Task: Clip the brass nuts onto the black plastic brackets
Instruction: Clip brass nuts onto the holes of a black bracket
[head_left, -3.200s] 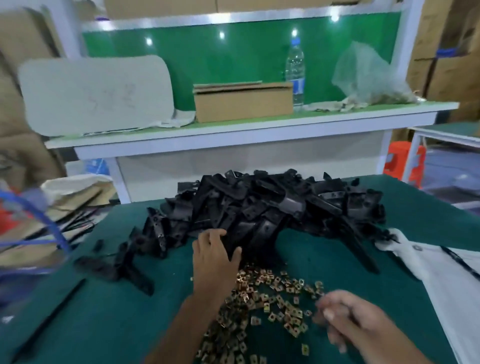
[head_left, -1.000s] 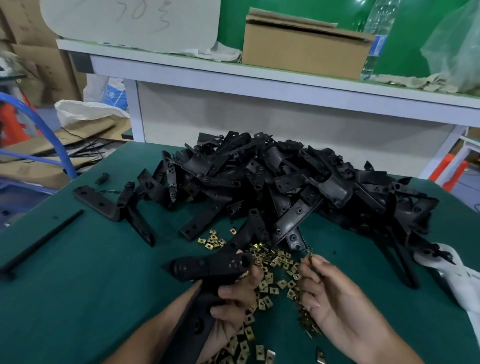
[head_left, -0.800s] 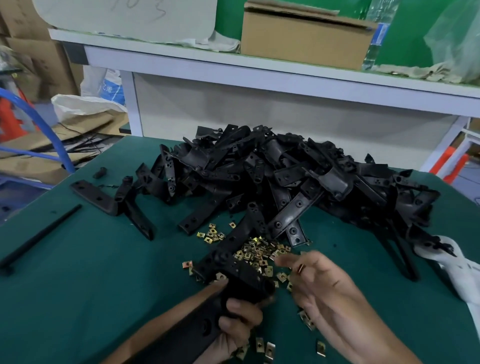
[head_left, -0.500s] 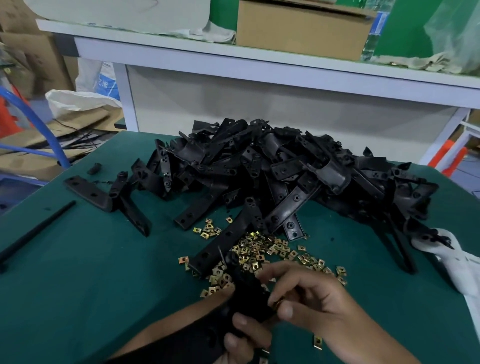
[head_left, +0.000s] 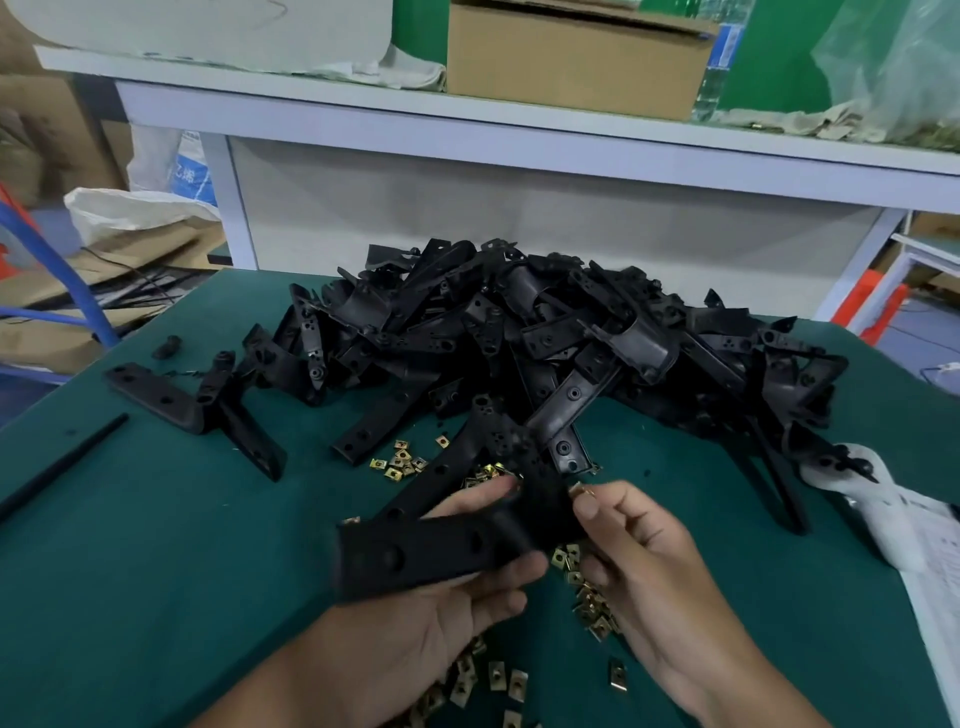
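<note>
1. Since a moment ago, left hand (head_left: 436, 618) is lifting the bracket (head_left: 431, 553) level, gripping it steady.
2. Right hand (head_left: 639, 551) is pinching a nut (head_left: 577, 489) beside its end, ready to clip.

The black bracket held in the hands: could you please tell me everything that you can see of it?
The black bracket is a flat, matte bar, plastic by its look, with round holes along its face and a thicker, blurred end on the right. It lies roughly level above the green table. The left hand grips it from below, thumb over its top edge. The right hand pinches a brass nut at that right end.
</note>
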